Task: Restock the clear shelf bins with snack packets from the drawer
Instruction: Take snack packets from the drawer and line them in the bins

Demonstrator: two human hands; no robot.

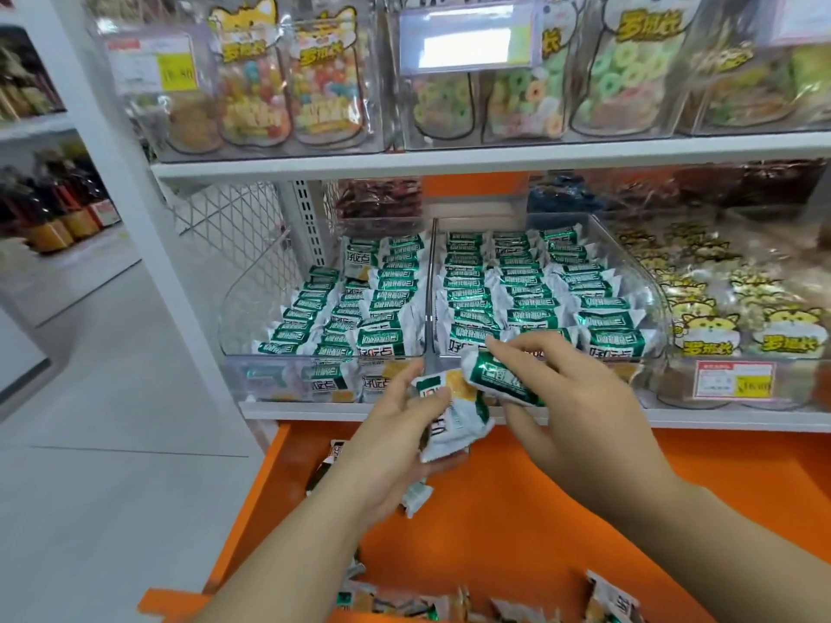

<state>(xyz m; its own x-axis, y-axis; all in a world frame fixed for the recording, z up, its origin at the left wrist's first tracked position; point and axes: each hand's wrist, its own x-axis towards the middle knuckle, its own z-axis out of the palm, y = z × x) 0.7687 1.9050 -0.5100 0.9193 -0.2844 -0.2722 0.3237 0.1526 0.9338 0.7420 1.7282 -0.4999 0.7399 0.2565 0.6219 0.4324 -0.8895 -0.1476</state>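
- Left hand (391, 447): palm up over the drawer, fingers and thumb curled round a white-and-green packet (454, 424). Whether more packets lie under it in the palm I cannot tell.
- Right hand (575, 411): thumb and fingertips pinch a green-banded packet (499, 382), held tilted just in front of the bins' front lip and touching the left hand's packet.
- Left clear bin (252, 317): rows of the same packets, with bare floor along its left side.
- Right clear bin (647, 285): three tight rows, filled to the front wall.
- Orange drawer (562, 510): pulled out below the shelf, with loose packets (395, 607) scattered at its near edge.
- Right of the bins: cat-print bags (719, 308) behind a price tag (733, 380).
- Shelf above: gummy-ring bags (620, 78) in clear bins.
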